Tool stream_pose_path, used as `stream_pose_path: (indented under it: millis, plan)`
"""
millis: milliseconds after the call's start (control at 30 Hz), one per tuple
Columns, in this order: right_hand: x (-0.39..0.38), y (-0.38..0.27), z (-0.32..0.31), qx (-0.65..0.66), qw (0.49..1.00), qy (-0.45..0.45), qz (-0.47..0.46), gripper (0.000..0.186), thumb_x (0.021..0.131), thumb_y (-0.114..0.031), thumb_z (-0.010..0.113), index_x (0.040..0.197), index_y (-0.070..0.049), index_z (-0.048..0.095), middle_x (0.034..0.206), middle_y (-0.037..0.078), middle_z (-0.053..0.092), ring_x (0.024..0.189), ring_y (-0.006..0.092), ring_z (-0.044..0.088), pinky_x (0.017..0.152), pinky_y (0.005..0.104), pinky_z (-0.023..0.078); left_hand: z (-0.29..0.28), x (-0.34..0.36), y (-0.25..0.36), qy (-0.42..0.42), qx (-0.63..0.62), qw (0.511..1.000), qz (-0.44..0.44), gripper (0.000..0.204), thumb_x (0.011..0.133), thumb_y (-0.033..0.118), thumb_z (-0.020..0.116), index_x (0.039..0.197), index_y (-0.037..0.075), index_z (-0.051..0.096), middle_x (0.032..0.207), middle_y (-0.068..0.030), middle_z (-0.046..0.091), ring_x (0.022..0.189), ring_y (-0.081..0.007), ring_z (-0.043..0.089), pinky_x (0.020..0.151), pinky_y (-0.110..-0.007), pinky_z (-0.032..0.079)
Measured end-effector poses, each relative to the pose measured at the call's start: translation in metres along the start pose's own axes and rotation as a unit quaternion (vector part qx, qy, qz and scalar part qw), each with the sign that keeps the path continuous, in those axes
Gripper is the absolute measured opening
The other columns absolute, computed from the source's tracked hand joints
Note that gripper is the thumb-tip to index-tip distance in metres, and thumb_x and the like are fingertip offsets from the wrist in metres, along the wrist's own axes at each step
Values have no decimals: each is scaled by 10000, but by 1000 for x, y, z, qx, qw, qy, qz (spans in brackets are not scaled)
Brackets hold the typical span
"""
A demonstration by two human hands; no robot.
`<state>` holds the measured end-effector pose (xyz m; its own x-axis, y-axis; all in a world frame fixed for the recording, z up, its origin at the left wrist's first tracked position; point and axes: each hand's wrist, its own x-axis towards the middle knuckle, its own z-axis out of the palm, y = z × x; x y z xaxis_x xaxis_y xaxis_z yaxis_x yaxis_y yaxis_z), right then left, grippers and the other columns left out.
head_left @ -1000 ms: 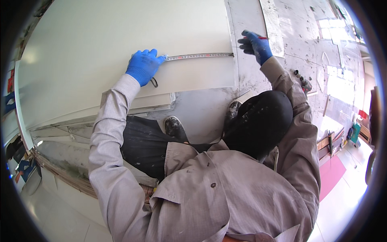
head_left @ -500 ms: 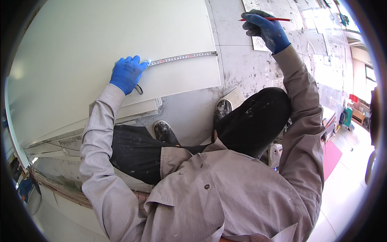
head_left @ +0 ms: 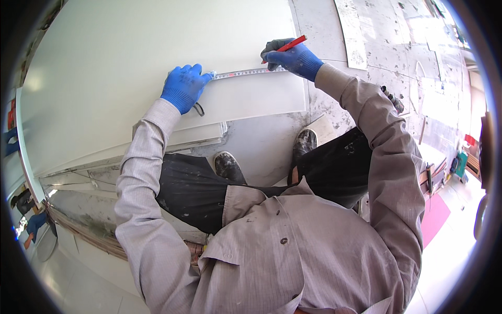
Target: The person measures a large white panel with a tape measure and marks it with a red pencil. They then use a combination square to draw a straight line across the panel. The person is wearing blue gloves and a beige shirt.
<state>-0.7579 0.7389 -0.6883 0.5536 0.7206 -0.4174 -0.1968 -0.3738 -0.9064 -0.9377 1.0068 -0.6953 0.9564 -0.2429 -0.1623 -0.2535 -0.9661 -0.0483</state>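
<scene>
A large white board [head_left: 104, 63] lies before me, with a silver tape measure [head_left: 238, 73] stretched across it toward its right part. My left hand [head_left: 183, 86], in a blue glove, is closed on the tape's case, which is mostly hidden under it; a dark strap loop [head_left: 198, 109] pokes out beside the wrist. My right hand [head_left: 292, 57], in a stained blue glove, grips a red pencil [head_left: 295, 42], tip down at the tape's right stretch; whether the tip touches the board I cannot tell.
More boards [head_left: 198, 135] lie stacked beneath. My shoes [head_left: 227, 167] are on a stained tiled floor [head_left: 329, 89]. A metal tool [head_left: 395, 102] lies beyond my right arm, with a pink sheet [head_left: 436, 220] farther right. Another person [head_left: 35, 228] shows at the left rim.
My right hand, which was raised off to the board's right, has swung left and down onto the tape with the pencil. My left hand still holds the tape.
</scene>
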Motion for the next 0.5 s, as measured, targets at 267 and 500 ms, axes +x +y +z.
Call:
stream_pose_path:
  millis: [267,500]
  plan:
    - [10,15,6,-12,999,-15,35,163,901,-124,690,968,24,676,883,121,709,784,174,715,782,300,600,-3,4,0,-50,9,999,-13,334,962,159,534,1240,268,683,961,-67,608,927,-218,654,791,-390,538]
    - [13,-8,-24,44,996,74,-7,190,862,-122,689,916,60,691,834,154,709,719,210,717,708,306,612,2,1,0,-11,3,1000,-9,331,928,161,561,1203,279,701,911,-46,585,859,-209,635,745,-375,519]
